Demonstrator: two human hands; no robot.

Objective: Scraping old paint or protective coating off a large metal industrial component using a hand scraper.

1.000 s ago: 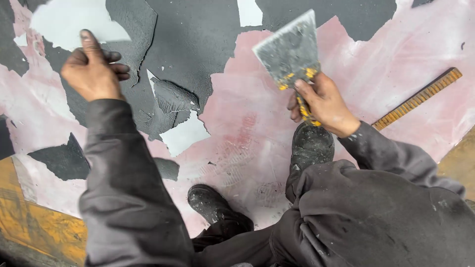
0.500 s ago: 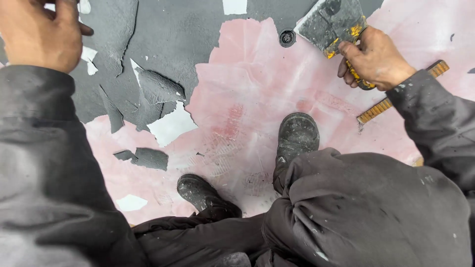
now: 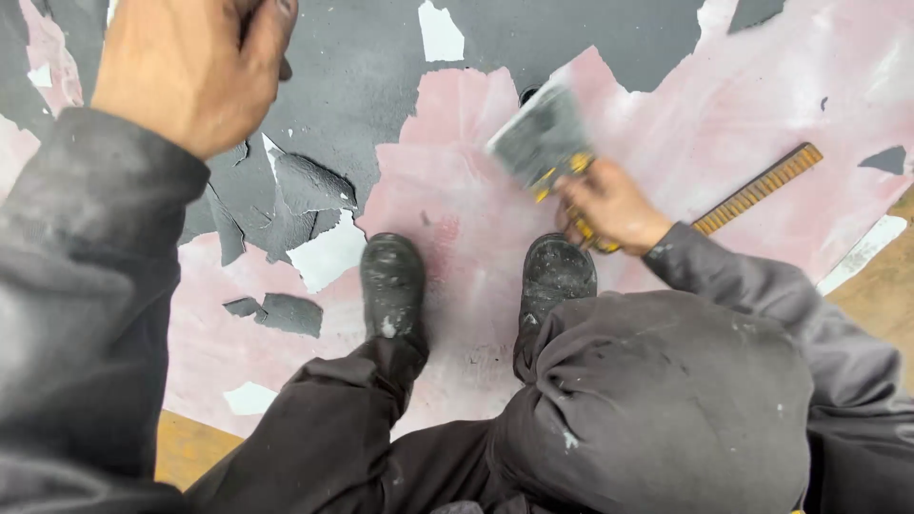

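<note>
Right hand (image 3: pixel 609 205) gripped a wide scraper (image 3: pixel 541 138), blade pointing up-left from the grip, left hand (image 3: pixel 186 67) curled, holding nothing visible, peeling grey floor coating (image 3: pixel 305 186) between them.

— Where's our left hand (image 3: pixel 190 71)?
— Raised close to the camera, fingers curled, grey sleeve below it.
— And our right hand (image 3: pixel 609 207)?
— Lower, just above our right boot (image 3: pixel 557 276), fist clenched around a scraper (image 3: pixel 545 138) handle, wrist bent.
</note>
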